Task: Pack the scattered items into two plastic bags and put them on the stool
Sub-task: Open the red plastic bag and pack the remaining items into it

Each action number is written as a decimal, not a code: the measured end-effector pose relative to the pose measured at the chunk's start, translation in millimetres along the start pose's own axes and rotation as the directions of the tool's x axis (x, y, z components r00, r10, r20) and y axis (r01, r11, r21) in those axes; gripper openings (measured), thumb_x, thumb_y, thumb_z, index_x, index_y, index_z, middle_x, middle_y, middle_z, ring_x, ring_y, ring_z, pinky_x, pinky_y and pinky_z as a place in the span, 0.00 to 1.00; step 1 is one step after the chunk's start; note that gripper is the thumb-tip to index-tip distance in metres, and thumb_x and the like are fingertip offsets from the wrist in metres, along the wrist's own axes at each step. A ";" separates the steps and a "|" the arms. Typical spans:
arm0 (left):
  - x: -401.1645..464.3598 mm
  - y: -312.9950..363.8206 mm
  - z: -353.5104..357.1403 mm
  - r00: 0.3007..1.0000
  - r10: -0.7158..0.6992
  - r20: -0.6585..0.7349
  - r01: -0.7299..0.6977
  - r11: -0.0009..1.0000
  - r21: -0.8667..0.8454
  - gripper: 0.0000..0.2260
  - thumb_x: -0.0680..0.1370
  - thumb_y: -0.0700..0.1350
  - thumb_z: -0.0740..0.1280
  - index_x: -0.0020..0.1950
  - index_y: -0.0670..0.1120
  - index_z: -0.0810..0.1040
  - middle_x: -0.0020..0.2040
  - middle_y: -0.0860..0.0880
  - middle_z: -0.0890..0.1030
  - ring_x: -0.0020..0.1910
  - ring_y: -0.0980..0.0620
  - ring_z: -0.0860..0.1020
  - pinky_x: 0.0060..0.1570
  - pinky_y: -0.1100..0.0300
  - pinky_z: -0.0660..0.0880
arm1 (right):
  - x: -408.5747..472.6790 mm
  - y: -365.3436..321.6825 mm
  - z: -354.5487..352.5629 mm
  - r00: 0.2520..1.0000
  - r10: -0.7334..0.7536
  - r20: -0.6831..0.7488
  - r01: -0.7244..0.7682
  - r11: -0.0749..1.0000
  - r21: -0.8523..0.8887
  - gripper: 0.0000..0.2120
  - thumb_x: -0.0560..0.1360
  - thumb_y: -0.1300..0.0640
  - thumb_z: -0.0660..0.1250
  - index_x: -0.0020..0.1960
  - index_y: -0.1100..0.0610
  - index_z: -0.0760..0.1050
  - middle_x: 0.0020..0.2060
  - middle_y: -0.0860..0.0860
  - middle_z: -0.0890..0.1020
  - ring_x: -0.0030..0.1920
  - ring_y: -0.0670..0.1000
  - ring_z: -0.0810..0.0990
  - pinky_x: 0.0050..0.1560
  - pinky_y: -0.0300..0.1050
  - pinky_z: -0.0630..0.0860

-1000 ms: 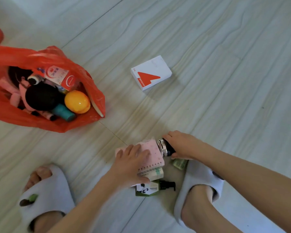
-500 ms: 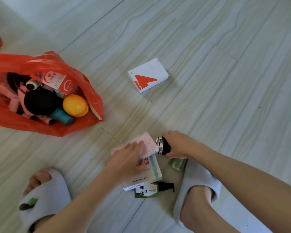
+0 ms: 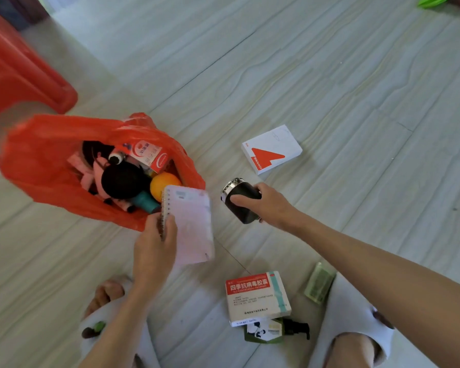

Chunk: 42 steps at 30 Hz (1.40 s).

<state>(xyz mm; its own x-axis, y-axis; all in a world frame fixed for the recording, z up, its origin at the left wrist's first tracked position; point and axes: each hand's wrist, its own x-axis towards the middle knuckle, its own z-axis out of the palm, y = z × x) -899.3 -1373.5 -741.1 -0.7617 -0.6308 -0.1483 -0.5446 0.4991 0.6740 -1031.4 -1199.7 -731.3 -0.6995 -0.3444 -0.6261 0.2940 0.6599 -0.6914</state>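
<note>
Left hand pinching pink spiral notebook at its wire edge, held over the mouth of the red plastic bag at nine o'clock. Right hand wrapped round a black canister, probably metal-lidded, just right of the notebook. Notebook light, floppy: best held by the stiff spiral. Canister rigid, smooth, likely slippery: grip round the middle. Medicine box and pump bottle on the floor at five o'clock; white box at one o'clock.
</note>
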 end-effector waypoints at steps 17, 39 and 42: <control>93.9 -30.8 -97.1 0.840 -0.491 -0.231 0.308 0.782 -0.542 0.17 0.74 0.51 0.62 0.58 0.41 0.72 0.51 0.44 0.79 0.48 0.42 0.80 0.49 0.44 0.78 | 62.7 -159.6 149.8 0.994 -0.053 0.096 0.021 0.950 0.310 0.29 0.69 0.46 0.70 0.65 0.59 0.69 0.57 0.56 0.78 0.54 0.54 0.79 0.48 0.48 0.80; 129.0 -20.6 -72.8 0.922 0.173 0.347 -0.314 0.859 0.406 0.25 0.81 0.48 0.55 0.75 0.45 0.51 0.77 0.45 0.48 0.75 0.43 0.47 0.69 0.47 0.57 | 95.8 -152.3 104.3 0.929 -0.206 -0.306 0.014 0.849 -0.528 0.15 0.75 0.55 0.60 0.60 0.59 0.69 0.59 0.59 0.74 0.61 0.62 0.71 0.54 0.53 0.67; 131.2 -26.8 -68.7 0.896 0.128 0.426 -0.346 0.802 0.487 0.25 0.81 0.48 0.54 0.75 0.45 0.50 0.77 0.46 0.48 0.75 0.43 0.46 0.68 0.44 0.58 | 94.3 -143.6 97.9 0.931 -0.264 -0.253 0.133 0.889 -0.439 0.08 0.72 0.59 0.59 0.34 0.58 0.68 0.41 0.60 0.77 0.47 0.62 0.77 0.37 0.44 0.65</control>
<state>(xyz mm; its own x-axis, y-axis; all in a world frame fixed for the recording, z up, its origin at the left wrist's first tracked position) -960.5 -1510.4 -728.9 -0.9016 -0.2481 -0.3543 -0.3440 0.9079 0.2396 -1075.9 -1392.3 -726.3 -0.8934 -0.3260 -0.3092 -0.1176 0.8339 -0.5393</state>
